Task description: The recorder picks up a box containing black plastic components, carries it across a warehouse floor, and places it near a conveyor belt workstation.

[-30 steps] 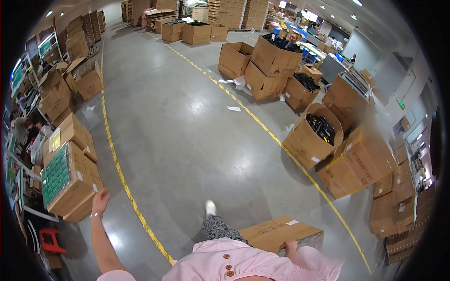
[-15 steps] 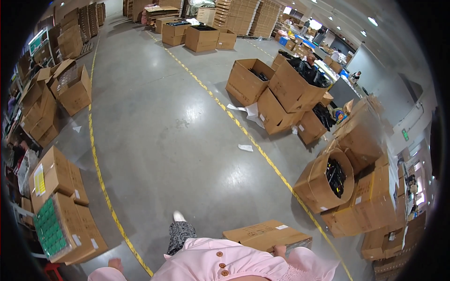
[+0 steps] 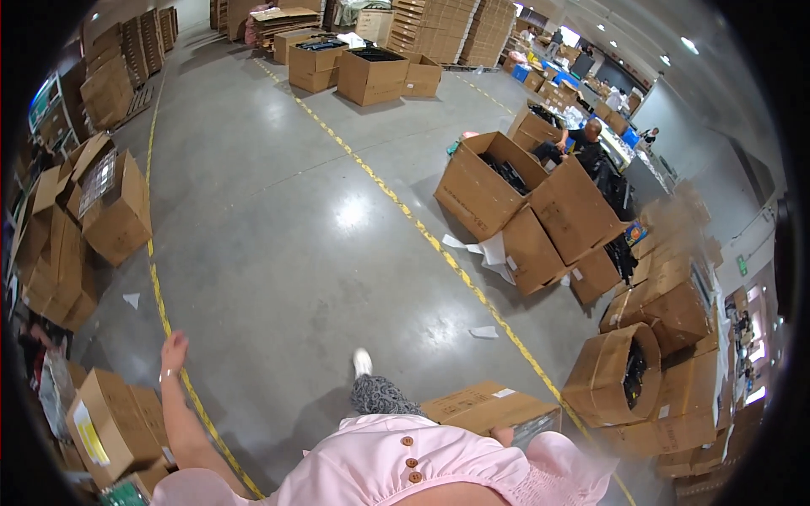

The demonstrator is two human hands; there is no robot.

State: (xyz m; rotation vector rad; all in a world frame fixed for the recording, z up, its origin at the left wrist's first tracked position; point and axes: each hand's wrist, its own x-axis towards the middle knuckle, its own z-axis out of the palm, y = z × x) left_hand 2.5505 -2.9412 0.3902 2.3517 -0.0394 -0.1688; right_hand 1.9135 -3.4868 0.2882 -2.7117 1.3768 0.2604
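A brown cardboard box is at my right side, in front of my pink sleeve. My right hand is closed on its near edge, with most of the fingers hidden. Clear tape or film shines on the box's right end. My left hand is held out over the yellow floor line on the left. It holds nothing, its fingers loosely bent. A shoe of mine shows on the grey floor ahead.
Yellow lines border the grey aisle. Stacked open cartons with black contents stand right, and a person sits behind them. More cartons line the left. Paper scraps lie on the floor. Cartons stand far ahead.
I have moved forward along the aisle; cartons on both sides have slid nearer and lower. My left arm has swung forward and up. The box stays in my right hand.
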